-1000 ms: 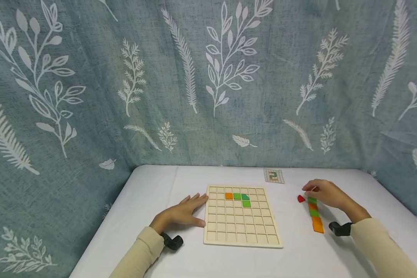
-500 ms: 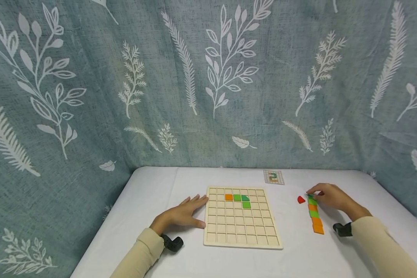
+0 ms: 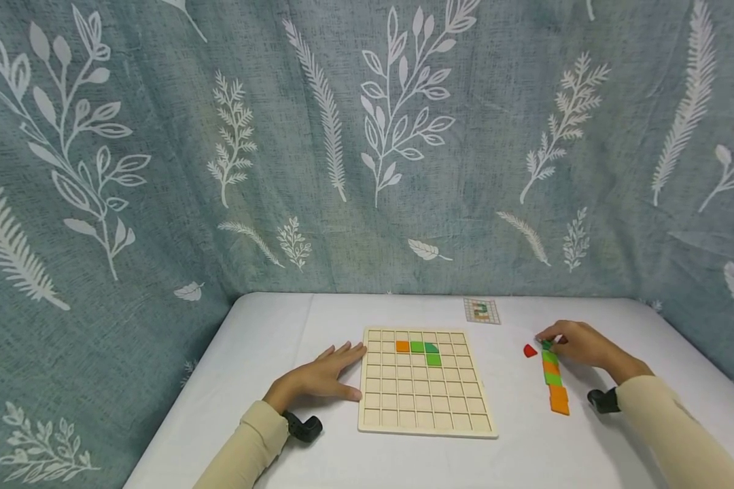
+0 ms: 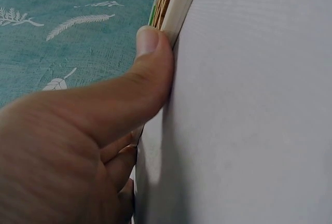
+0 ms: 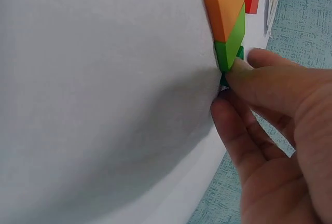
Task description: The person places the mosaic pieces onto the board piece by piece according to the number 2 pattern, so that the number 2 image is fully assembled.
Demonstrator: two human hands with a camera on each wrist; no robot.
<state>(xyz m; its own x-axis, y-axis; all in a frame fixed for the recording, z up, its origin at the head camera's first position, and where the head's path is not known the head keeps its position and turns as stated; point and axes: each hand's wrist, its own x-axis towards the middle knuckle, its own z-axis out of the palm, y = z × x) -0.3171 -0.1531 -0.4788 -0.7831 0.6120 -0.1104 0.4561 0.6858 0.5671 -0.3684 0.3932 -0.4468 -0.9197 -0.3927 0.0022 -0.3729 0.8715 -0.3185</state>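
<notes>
My left hand [image 3: 324, 372] lies with fingers spread at the left edge of the pale wooden grid board [image 3: 425, 411]. In the left wrist view its thumb [image 4: 150, 63] touches the board's rim. An orange tile [image 3: 402, 346], light green tiles [image 3: 417, 347] and a round-cornered dark green tile [image 3: 431, 348] sit in the board's upper cells. To the right, my right hand [image 3: 578, 343] pinches a dark green tile [image 5: 224, 80] at the far end of a row of light green and orange tiles [image 3: 551, 367]. Its fingers partly hide that tile.
A red rounded tile [image 3: 529, 350] lies just left of the row. Behind the board's right corner is a small printed pattern card [image 3: 482, 311]. A leaf-patterned curtain [image 3: 342, 136] hangs behind and beside the white table [image 3: 281, 326].
My right hand has shifted slightly right, then a little back left, with its fingertips now at the dark green tile. The row's near orange tiles have slid slightly. My left hand stays put.
</notes>
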